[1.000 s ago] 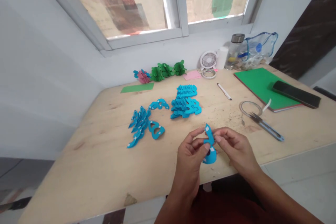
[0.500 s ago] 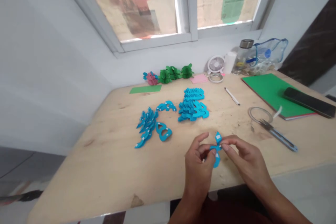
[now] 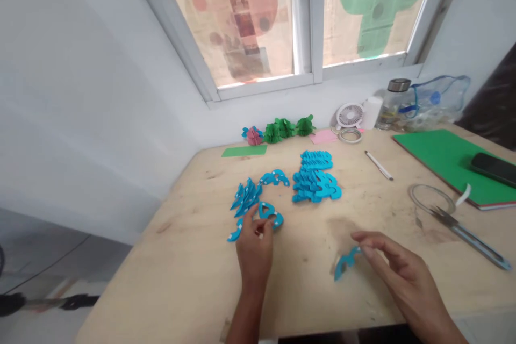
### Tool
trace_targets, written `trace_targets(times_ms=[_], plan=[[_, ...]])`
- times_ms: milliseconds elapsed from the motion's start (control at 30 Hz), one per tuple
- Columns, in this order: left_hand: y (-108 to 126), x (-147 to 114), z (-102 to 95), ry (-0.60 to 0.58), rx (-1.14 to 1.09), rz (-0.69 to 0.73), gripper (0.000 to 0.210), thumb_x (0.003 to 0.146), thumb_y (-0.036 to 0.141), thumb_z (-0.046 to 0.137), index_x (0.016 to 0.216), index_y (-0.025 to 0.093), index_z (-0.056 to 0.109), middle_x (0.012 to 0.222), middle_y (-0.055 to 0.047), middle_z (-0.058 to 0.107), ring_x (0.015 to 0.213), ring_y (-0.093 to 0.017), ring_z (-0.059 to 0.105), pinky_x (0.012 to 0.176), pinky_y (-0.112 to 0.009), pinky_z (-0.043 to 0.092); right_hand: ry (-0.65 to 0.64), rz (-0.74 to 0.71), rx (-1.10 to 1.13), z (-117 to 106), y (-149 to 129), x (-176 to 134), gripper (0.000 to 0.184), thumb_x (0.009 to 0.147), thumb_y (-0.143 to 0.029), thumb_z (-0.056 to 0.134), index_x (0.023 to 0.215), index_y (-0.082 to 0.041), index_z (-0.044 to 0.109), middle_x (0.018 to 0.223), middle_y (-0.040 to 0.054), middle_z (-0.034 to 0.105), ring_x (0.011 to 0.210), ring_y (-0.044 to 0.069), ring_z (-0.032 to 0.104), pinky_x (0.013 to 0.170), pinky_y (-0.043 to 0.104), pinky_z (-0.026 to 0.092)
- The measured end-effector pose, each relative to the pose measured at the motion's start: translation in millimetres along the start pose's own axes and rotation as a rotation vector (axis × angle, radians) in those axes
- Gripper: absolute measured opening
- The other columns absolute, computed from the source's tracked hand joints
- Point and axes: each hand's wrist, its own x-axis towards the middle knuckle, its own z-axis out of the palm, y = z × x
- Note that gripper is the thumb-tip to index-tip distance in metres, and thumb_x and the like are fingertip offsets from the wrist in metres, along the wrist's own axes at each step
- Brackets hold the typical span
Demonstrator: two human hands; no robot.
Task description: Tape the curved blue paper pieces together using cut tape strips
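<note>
Between thumb and forefinger, my right hand pinches one end of a curved blue paper cut-out, which hangs just over the table to the left of the fingertips. My left hand is at the left group of blue paper pieces, fingers bent and partly apart, with no paper plainly gripped. Those pieces carry small white squares and overlap each other. Beside the left fingertips lies a looped blue cut-out, partly covered by the hand. Another curved blue piece rests farther back.
Stacked blue cut-outs lie mid-table. Scissors, a tape ring and a pen are at right. A phone rests on a green sheet. Green paper balls and a small fan line the wall.
My left hand has let go of the blue cut-out and moved left to the group of pieces. The right hand keeps the cut-out. The camera view has shifted.
</note>
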Motion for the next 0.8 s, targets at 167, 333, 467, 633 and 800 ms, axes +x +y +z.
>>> trace_targets(times_ms=[167,333,467,633,800], plan=[[12.2,-33.5,19.3,-0.302,-0.049,0.106,0.045,0.080,0.026,0.058,0.124,0.018,0.053,0.087,-0.006,0.071,0.074,-0.019,0.062,0.073,-0.032,0.047,0.016,0.059,0.052,3.1,-7.5,1.6,0.023,0.082,-0.042,0.060,0.073,-0.021,0.065,0.098,0.0076,0.072,0.087,0.023,0.066,0.075,0.033,0.051],[23.2,-78.9,43.3,-0.629,-0.148,0.097,0.058,0.078,0.022,0.062,0.133,0.024,0.045,0.110,-0.008,0.068,0.101,-0.022,0.062,0.089,-0.038,0.044,0.050,0.113,0.209,7.8,-1.1,8.4,0.019,0.080,-0.038,0.062,0.077,-0.020,0.066,0.093,0.0078,0.073,0.086,0.022,0.065,0.075,0.034,0.050],[26.1,-95.1,62.5,-0.720,-0.161,0.057,0.065,0.074,0.016,0.063,0.136,0.027,0.045,0.112,-0.008,0.068,0.105,-0.025,0.060,0.094,-0.044,0.041,0.099,0.177,0.373,12.7,2.4,9.9,0.017,0.078,-0.038,0.065,0.076,-0.021,0.066,0.087,0.0061,0.073,0.082,0.020,0.064,0.071,0.032,0.051],[31.1,-105.0,72.0,-0.633,-0.186,-0.012,0.061,0.073,0.009,0.056,0.131,0.025,0.050,0.085,-0.003,0.069,0.086,-0.021,0.063,0.087,-0.040,0.045,0.151,0.214,0.475,15.9,3.1,8.7,0.020,0.076,-0.040,0.068,0.077,-0.020,0.067,0.088,0.0076,0.073,0.080,0.020,0.064,0.075,0.034,0.051],[22.1,-58.7,42.2,-0.400,-0.099,-0.003,0.060,0.073,0.016,0.060,0.132,0.020,0.047,0.072,0.001,0.066,0.067,-0.017,0.061,0.069,-0.029,0.046,0.246,0.216,0.480,4.1,12.2,10.8,0.019,0.077,-0.039,0.068,0.077,-0.020,0.066,0.093,0.0065,0.073,0.087,0.020,0.064,0.084,0.036,0.049]])
